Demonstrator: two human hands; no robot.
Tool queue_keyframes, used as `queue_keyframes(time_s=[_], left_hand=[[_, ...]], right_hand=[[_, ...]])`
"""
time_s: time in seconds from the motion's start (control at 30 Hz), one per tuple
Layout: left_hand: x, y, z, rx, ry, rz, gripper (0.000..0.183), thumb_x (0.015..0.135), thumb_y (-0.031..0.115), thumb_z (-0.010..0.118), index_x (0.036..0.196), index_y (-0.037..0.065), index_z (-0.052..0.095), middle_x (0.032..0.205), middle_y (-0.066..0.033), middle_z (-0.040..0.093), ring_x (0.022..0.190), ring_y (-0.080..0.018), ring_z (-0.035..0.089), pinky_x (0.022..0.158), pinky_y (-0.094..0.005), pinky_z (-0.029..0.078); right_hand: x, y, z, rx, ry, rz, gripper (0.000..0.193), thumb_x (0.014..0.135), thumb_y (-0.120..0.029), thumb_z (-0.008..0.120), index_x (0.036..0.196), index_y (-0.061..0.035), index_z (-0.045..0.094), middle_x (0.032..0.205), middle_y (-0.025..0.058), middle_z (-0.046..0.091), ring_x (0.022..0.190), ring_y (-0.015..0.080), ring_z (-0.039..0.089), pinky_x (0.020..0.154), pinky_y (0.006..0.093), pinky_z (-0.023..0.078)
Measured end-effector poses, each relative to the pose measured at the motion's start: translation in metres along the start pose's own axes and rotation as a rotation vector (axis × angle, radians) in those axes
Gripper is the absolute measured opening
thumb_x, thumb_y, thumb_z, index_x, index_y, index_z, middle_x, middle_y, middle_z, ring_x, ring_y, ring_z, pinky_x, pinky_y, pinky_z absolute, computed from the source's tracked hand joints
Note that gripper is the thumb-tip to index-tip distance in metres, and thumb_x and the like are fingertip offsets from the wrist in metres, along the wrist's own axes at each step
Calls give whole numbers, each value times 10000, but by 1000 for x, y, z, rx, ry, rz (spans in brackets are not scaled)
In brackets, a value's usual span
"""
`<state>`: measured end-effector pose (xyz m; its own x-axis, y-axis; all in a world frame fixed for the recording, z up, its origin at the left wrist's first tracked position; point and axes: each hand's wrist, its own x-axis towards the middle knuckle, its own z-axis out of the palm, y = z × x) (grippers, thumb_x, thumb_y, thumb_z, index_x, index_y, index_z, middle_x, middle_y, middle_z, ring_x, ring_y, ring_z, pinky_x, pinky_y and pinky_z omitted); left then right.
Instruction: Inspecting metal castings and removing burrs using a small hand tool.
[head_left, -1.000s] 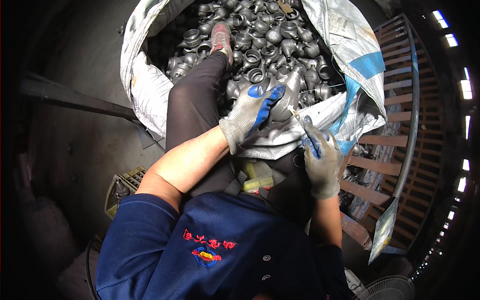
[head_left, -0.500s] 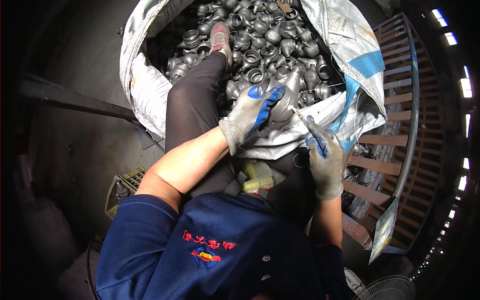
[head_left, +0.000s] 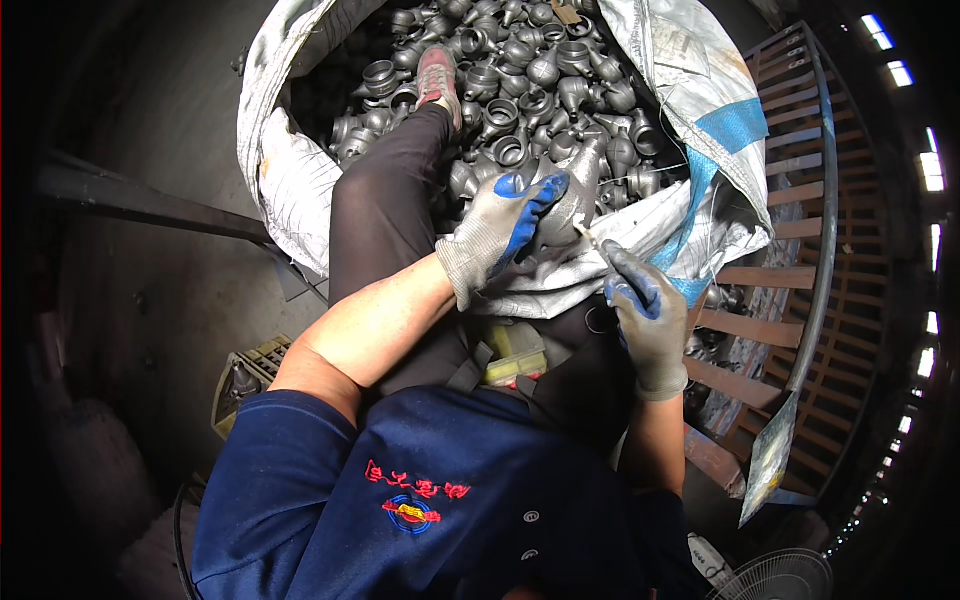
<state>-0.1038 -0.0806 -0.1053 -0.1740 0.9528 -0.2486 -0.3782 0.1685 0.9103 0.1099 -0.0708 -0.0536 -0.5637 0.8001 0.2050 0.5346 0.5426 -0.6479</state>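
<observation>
My left hand [head_left: 500, 228], in a pale knit glove with blue coated fingers, is closed on the near left side of a large grey metal casting [head_left: 577, 185]. This casting has a rounded body and narrows toward its far end. My right hand [head_left: 648, 315], gloved alike, pinches a thin stick-like tool [head_left: 592, 237] with a whitish tip. The tip is at the near right side of the casting; whether it touches cannot be made out. Fingers hide part of the tool and of the casting's near side.
A big white woven sack [head_left: 290, 190] with a blue strap [head_left: 735, 128] holds many smaller grey castings [head_left: 500, 118]. My shoe [head_left: 437, 80] rests among them. A slatted metal rack [head_left: 765, 275] stands right, a yellowish crate [head_left: 262, 362] left, a fan [head_left: 775, 575] at lower right.
My right hand has shifted slightly, and the tool's tip has moved a little left and nearer to me along the casting. My left hand keeps its place.
</observation>
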Motion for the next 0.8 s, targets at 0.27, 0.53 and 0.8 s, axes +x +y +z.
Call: queue_keyframes(time_s=[0.27, 0.53, 0.8], left_hand=[[-15, 20, 9, 221, -180, 148, 155, 879, 76, 518, 995, 0, 586, 914, -119, 631, 818, -200, 609, 712, -303, 491], [-16, 13, -6, 332, -291, 328, 547, 732, 201, 675, 1186, -42, 488, 1011, -195, 604, 904, -371, 594, 811, -403, 477], [-12, 25, -1, 450, -229, 393, 380, 914, 295, 518, 1145, -5, 544, 968, -134, 637, 828, -215, 620, 693, -343, 498]], right_hand=[[14, -20, 29, 274, 101, 101, 464, 778, 30, 635, 1228, 31, 521, 1133, 136, 616, 987, 167, 607, 860, 282, 471], [9, -13, 34, -48, 9, -142, 375, 699, 20, 682, 1062, -59, 636, 820, 131, 601, 698, 285, 604, 647, 342, 488], [-2, 3, 27, 938, 261, 335, 332, 864, 11, 521, 1190, 76, 512, 1074, 151, 605, 837, 130, 568, 705, 232, 469]])
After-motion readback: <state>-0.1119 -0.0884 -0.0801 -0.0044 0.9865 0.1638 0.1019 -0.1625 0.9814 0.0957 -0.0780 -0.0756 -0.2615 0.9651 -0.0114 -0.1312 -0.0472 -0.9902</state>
